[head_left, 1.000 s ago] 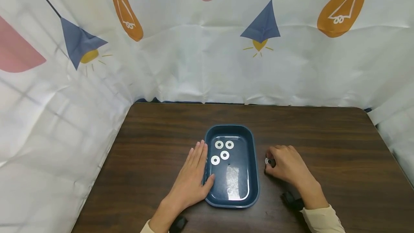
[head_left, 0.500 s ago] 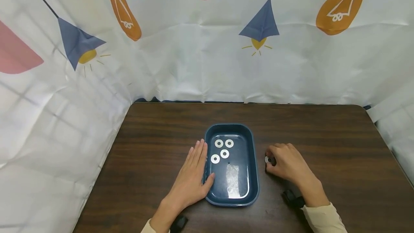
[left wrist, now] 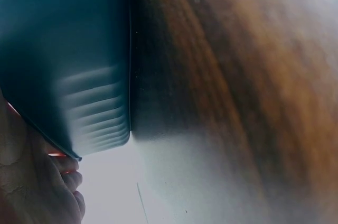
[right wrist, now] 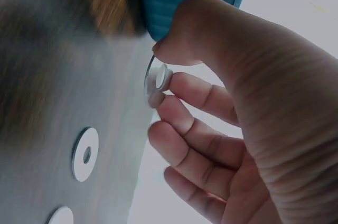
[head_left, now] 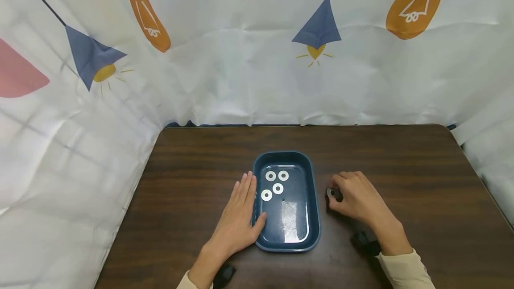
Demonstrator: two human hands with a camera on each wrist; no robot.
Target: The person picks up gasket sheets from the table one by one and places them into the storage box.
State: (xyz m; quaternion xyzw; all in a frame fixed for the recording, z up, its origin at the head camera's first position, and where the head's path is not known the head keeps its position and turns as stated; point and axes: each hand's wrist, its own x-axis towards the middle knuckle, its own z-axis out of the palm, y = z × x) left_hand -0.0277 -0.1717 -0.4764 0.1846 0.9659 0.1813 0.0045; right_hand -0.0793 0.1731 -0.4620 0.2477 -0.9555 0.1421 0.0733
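My left hand (head_left: 238, 217) lies with straight fingers along the left wall of a blue plastic tray (head_left: 317, 222), its thumb over the rim. Four flat washers would overstate nothing but several white washers (head_left: 278, 188) lie flat on the tray floor. Right of the tray, close over the table, my right hand (head_left: 359, 197) pinches another washer (right wrist: 160, 78) between thumb and fingertips, held on edge in the right wrist view. The other fingers are loosely bent. Two more washers (right wrist: 85, 154) lie on the table by this hand; in the head view the hand hides them.
A dark wood-grain table (head_left: 192, 168) carries everything. White cloth (head_left: 225, 79) printed with lamps and bulbs hangs behind its far edge and along its left side. Black wrist straps (head_left: 364, 243) sit below both hands.
The head view has shifted slightly. My right hand has risen a little, and the washer at its fingertips looks greyer and more tilted. The left hand and tray hold their places.
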